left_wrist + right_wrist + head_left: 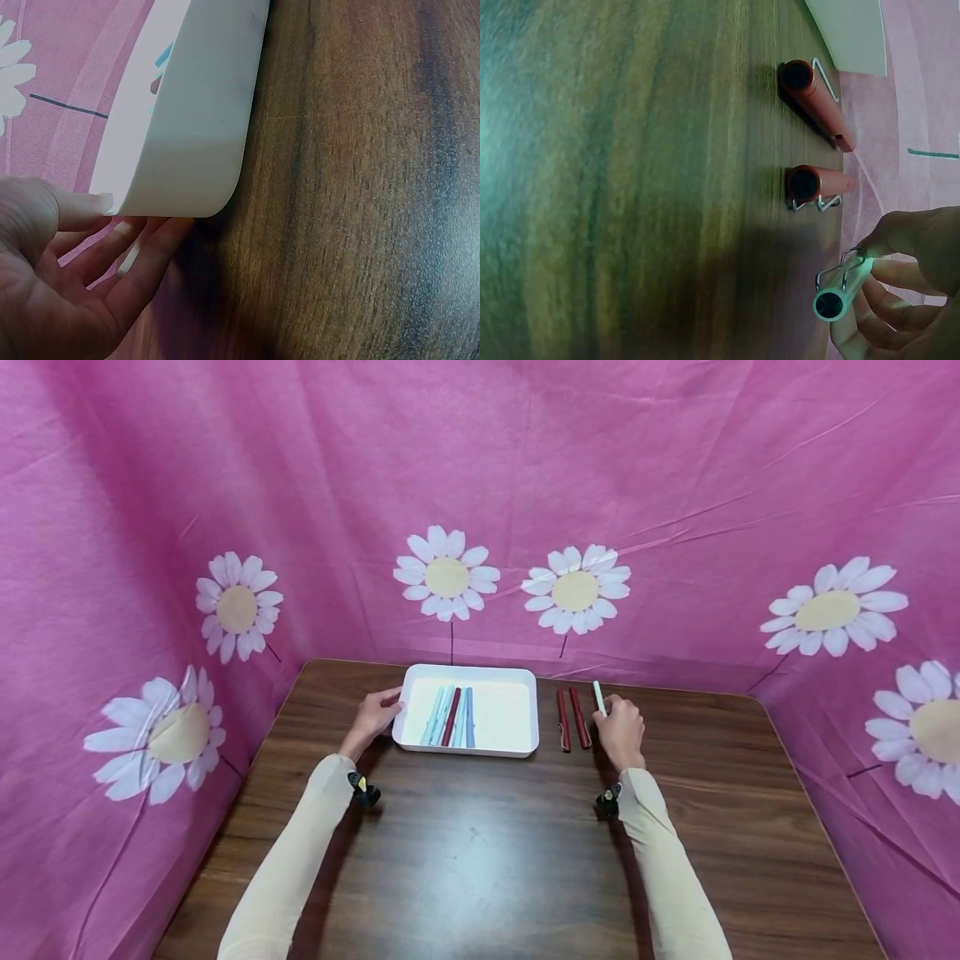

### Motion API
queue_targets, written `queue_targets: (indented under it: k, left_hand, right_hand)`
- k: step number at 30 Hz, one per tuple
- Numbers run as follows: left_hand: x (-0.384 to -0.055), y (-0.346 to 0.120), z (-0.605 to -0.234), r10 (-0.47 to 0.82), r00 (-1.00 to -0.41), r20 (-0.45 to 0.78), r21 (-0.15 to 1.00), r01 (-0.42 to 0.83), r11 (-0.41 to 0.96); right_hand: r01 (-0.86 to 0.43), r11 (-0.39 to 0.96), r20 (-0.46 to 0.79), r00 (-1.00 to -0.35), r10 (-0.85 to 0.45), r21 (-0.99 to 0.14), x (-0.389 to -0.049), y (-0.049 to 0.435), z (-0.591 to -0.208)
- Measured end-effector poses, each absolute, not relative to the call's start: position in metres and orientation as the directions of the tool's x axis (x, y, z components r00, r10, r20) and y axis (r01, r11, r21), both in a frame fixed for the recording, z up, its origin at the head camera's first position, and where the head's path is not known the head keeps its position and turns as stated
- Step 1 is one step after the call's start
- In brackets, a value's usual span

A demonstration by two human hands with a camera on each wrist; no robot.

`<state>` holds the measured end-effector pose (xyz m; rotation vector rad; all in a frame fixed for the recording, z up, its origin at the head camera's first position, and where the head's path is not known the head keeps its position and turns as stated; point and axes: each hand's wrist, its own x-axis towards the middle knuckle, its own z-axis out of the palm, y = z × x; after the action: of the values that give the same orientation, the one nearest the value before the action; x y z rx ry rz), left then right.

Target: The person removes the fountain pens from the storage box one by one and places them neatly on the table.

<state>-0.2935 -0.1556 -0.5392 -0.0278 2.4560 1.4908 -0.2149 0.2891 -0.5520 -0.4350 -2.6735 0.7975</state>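
My left hand (375,717) pinches the left end of a white tray (501,752), the thumb on the rim and the fingers under the edge in the left wrist view. Inside the tray, toward its left half, several light blue and blue pens lie side by side with one dark red pen (451,717) among them. To the right of the tray, my right hand (621,731) holds a pale mint pen (847,289) with a wire clip between thumb and fingers. Two dark red pens (564,720) with metal clips lie on the table between that hand and the tray.
A brown wood-grain table (465,852) carries everything, with its back edge close behind the tray. Pink cloth (480,460) printed with white daisies hangs behind and along both sides.
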Motion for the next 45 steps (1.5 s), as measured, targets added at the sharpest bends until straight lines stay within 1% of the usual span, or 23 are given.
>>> queue_targets:
  k: [7,12,15,23,32,38,45]
  left_hand:
    - [-0.296,-0.153,-0.535,0.134,-0.970,-0.205,0.866,-0.116,0.487]
    - [-0.294,-0.155,-0.536,0.132,-0.962,-0.240,0.859,-0.146,0.491]
    - [-0.293,-0.155,-0.538,0.129,-0.961,-0.244,0.859,-0.153,0.489]
    - [-0.293,-0.156,-0.540,0.133,-0.970,-0.202,0.873,-0.117,0.474]
    - [-0.295,-0.151,-0.542,0.117,-0.976,-0.183,0.844,-0.095,0.528]
    - [-0.293,-0.151,-0.539,0.113,-0.976,-0.188,0.863,-0.109,0.494]
    - [-0.292,-0.154,-0.539,0.104,-0.969,-0.223,0.869,-0.150,0.471]
  right_hand:
    - [0.214,0.785,0.173,-0.910,0.377,-0.582,-0.215,0.292,-0.559]
    - [0.240,0.783,0.128,-0.918,0.375,-0.574,-0.216,0.292,-0.567]
    - [0.244,0.783,0.133,-0.915,0.381,-0.572,-0.217,0.292,-0.569]
    - [0.237,0.791,0.155,-0.910,0.383,-0.565,-0.217,0.293,-0.568]
    - [0.239,0.789,0.158,-0.908,0.388,-0.567,-0.215,0.293,-0.567]
    - [0.247,0.786,0.140,-0.912,0.387,-0.567,-0.213,0.289,-0.566]
    - [0.255,0.782,0.129,-0.911,0.392,-0.569,-0.212,0.287,-0.565]
